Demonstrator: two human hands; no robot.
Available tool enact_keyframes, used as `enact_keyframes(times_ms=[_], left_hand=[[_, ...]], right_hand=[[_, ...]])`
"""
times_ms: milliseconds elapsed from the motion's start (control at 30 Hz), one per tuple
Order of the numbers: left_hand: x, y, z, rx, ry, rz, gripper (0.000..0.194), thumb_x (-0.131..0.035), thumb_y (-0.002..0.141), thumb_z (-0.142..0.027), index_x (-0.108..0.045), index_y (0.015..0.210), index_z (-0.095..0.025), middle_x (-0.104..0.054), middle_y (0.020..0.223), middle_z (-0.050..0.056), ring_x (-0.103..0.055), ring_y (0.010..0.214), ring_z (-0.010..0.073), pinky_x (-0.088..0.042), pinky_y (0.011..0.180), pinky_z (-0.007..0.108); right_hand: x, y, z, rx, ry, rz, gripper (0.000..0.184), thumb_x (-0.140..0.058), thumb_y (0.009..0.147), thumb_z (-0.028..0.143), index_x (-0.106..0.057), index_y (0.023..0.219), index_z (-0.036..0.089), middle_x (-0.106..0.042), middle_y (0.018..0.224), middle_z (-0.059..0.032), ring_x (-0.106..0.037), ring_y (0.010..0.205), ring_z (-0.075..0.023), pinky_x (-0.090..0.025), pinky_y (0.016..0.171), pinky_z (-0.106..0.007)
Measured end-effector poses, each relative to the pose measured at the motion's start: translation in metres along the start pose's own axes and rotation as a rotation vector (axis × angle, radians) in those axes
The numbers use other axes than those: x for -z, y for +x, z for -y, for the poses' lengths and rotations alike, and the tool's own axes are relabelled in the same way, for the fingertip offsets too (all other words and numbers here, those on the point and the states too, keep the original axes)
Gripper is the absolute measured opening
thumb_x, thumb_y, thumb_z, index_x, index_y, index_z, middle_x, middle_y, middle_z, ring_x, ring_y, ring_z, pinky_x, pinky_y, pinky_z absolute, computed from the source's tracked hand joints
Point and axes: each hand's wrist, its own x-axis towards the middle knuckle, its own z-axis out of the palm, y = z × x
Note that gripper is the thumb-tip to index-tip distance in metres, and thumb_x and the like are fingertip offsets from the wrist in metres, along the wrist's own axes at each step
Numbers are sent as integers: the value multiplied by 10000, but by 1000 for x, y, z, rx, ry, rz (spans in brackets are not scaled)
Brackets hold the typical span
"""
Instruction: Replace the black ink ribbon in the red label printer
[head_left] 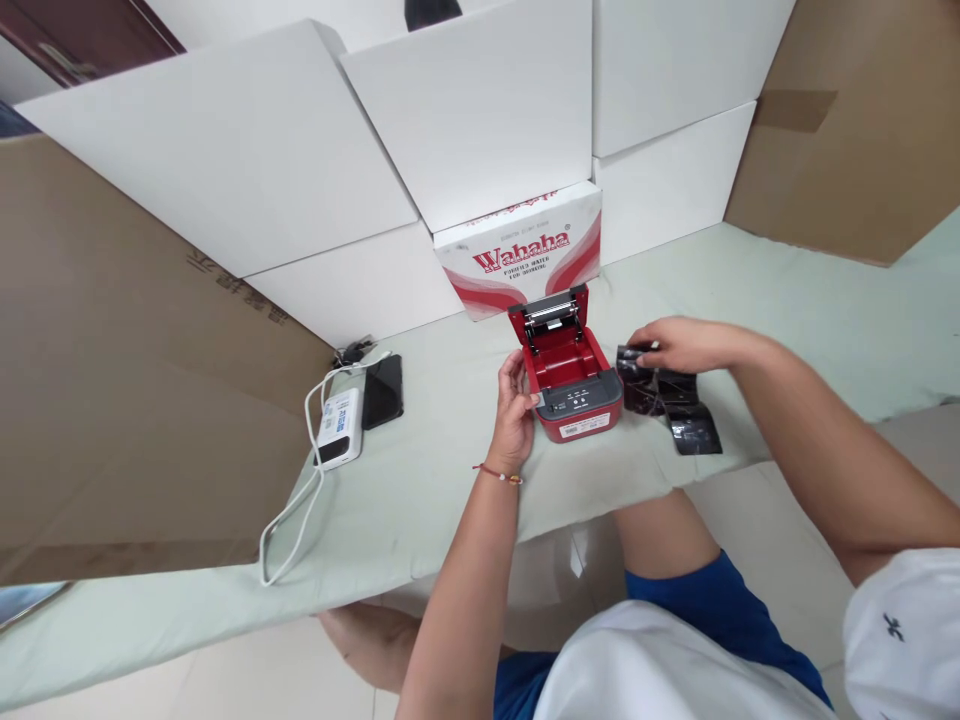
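A small red and dark grey label printer (573,372) stands on the cloth in front of me with its lid (555,312) raised. A metal roller shows inside the lid, and the red paper bay appears empty. My left hand (514,412) grips the printer's left side, its thumb by the front corner. Just right of the printer, my right hand (671,345) has its fingers closed on a crumpled strip of glossy black film (694,428). The film trails toward the table's front edge. What lies under the right fingertips is partly hidden.
Behind the printer stands a white and red Wahaha carton (525,250), with white boxes (480,110) behind it. Brown cardboard panels (135,370) flank both sides. At left lie a white power bank (341,425), a black phone (383,390) and a looping white cable (300,505).
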Motion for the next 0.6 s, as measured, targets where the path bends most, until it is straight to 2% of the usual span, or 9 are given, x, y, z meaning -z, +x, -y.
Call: enact_keyframes(times_ms=[67, 100, 167, 233, 333, 433, 500, 600], left_hand=[[0, 0, 0, 3, -5, -6, 727, -841, 734, -355, -621, 1427, -360, -568, 1653, 38, -403, 1647, 306, -353, 1356, 457], [1, -1, 0, 4, -8, -10, 726, -844, 730, -357, -628, 1422, -360, -574, 1648, 38, -411, 1641, 307, -363, 1350, 457], [1, -1, 0, 0, -3, -13, 718, -850, 729, -372, -640, 1416, -358, -582, 1638, 40, -425, 1628, 311, -382, 1337, 460], [2, 0, 0, -9, 15, -6, 703, -851, 742, -401, -647, 1413, -359, -592, 1623, 42, -440, 1615, 317, -397, 1324, 465], [2, 1, 0, -13, 26, -13, 688, -845, 740, -407, -660, 1401, -354, -609, 1599, 43, -467, 1589, 320, -419, 1304, 465], [2, 2, -1, -6, 12, -27, 692, -830, 719, -366, -672, 1392, -342, -618, 1591, 45, -481, 1574, 321, -436, 1288, 457], [2, 1, -1, -6, 9, -19, 693, -819, 718, -347, -668, 1395, -344, -617, 1590, 41, -475, 1578, 317, -423, 1296, 455], [3, 1, 0, -22, 17, -1, 696, -810, 735, -348, -649, 1412, -351, -603, 1601, 39, -457, 1592, 317, -379, 1333, 470]], right_hand=[[-21, 10, -1, 11, -7, -6, 469, -572, 999, 289, -771, 1404, 162, -802, 1371, -140, -758, 1222, -298, -568, 1033, -361], [-30, 13, -1, -8, -16, -50, 494, -549, 1009, 275, -748, 1445, 153, -777, 1426, -149, -740, 1277, -303, -555, 1069, -370], [-43, 11, -4, -102, -57, -188, 551, -519, 1025, 275, -686, 1537, 156, -699, 1553, -164, -694, 1370, -327, -536, 1108, -399], [-51, 5, -11, -231, -111, -273, 569, -528, 1021, 290, -668, 1560, 175, -654, 1601, -176, -683, 1377, -361, -547, 1069, -432], [-57, -6, -25, -309, -138, -214, 499, -567, 1001, 307, -739, 1461, 222, -721, 1498, -166, -720, 1286, -371, -562, 958, -433], [-56, -20, -36, -289, -101, -183, 453, -600, 973, 301, -784, 1381, 233, -782, 1389, -147, -741, 1216, -362, -559, 915, -424], [-47, -32, -40, -226, -6, -197, 430, -631, 960, 328, -810, 1336, 222, -818, 1305, -131, -759, 1152, -336, -568, 910, -408], [-18, -55, -34, 37, 182, -182, 425, -664, 973, 509, -847, 1276, 275, -852, 1033, -64, -763, 901, -248, -572, 803, -351]])
